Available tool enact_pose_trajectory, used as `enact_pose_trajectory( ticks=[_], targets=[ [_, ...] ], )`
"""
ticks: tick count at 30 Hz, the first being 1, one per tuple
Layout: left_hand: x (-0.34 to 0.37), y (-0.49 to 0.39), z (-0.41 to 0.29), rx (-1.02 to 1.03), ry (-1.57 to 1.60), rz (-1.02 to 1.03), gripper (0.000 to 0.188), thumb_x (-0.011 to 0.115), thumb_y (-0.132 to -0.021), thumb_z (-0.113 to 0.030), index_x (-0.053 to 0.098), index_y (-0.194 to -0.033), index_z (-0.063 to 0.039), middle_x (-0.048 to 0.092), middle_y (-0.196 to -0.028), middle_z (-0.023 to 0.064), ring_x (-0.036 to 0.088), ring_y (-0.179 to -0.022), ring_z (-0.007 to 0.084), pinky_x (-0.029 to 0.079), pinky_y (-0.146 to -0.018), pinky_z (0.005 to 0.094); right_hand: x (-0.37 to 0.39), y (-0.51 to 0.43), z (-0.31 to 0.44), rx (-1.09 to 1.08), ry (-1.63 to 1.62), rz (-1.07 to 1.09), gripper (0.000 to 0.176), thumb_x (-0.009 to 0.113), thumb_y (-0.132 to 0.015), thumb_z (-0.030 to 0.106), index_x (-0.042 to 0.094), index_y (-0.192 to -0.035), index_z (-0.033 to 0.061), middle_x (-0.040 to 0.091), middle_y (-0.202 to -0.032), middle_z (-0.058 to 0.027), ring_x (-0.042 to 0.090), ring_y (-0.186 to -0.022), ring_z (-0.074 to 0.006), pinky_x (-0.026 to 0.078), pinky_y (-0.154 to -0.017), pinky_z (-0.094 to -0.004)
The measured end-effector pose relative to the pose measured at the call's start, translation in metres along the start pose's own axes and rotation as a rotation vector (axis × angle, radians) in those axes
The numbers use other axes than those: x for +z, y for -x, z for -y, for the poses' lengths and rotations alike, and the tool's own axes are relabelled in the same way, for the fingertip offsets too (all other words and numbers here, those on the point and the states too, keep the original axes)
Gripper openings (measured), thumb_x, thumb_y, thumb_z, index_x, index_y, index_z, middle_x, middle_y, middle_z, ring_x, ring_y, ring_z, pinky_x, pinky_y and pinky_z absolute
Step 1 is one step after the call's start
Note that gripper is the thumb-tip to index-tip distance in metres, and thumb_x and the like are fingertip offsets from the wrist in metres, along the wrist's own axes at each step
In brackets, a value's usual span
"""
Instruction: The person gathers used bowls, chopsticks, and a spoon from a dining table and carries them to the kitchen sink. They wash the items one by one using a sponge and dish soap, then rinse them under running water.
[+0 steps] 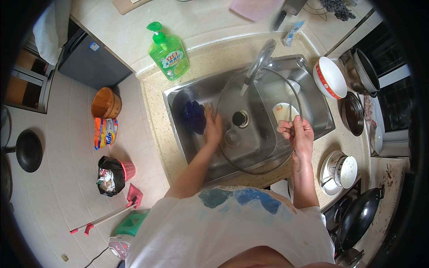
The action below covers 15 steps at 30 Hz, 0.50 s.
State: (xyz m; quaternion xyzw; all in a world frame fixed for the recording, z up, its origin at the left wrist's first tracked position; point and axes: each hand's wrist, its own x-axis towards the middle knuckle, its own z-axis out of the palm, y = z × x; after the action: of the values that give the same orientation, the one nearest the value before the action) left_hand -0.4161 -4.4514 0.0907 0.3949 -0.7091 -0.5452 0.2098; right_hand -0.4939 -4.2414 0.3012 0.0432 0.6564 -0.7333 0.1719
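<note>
My right hand (297,134) grips the right rim of a round, clear glass pot lid (256,144) with a thin metal edge. The lid is held tilted over the stainless steel sink (187,147), under the chrome faucet (258,63). Through its glass the sink drain (240,118) shows. My left hand (214,130) is low in the left basin, left of the lid, against a bundle of wooden chopsticks (209,109); blur hides whether the fingers hold them. Beside it lies a dark blue cloth (194,116). A white bowl (285,112) with food bits sits in the right basin.
A green dish soap pump bottle (170,57) stands behind the sink. To the right are a white bowl with a red band (331,78), a dark pan (352,114) and stacked dishes (347,171). A wok (360,214) rests on the stove. A waste bin (127,171) stands on the floor at left.
</note>
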Motion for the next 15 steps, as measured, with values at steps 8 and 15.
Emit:
enact_pose_trajectory(
  ticks=[8, 15],
  targets=[
    [-0.037, -0.026, 0.022, -0.334, 0.103, 0.292, 0.041, 0.048, -0.092, -0.038, 0.062, -0.098, 0.001, 0.063, -0.089, 0.0153, 0.06, -0.086, 0.0272, 0.045, -0.075, 0.035, -0.026, 0.004, 0.019, 0.041, -0.039, 0.059, 0.028, 0.051, -0.094, 0.032, 0.056, -0.084, 0.0055, 0.067, -0.083, -0.0155, 0.067, -0.067, -0.0179, 0.05, -0.05, -0.0175],
    [-0.053, -0.019, -0.029, -0.407, 0.42, 0.428, 0.032, 0.046, -0.095, -0.036, 0.055, -0.081, -0.008, 0.047, -0.062, 0.0007, 0.044, -0.049, 0.0118, 0.035, -0.043, 0.0265, -0.048, 0.018, 0.024, -0.018, -0.013, 0.05, 0.029, 0.051, -0.095, 0.032, 0.056, -0.082, 0.007, 0.067, -0.082, -0.0149, 0.067, -0.066, -0.0177, 0.05, -0.051, -0.0184]
  ],
)
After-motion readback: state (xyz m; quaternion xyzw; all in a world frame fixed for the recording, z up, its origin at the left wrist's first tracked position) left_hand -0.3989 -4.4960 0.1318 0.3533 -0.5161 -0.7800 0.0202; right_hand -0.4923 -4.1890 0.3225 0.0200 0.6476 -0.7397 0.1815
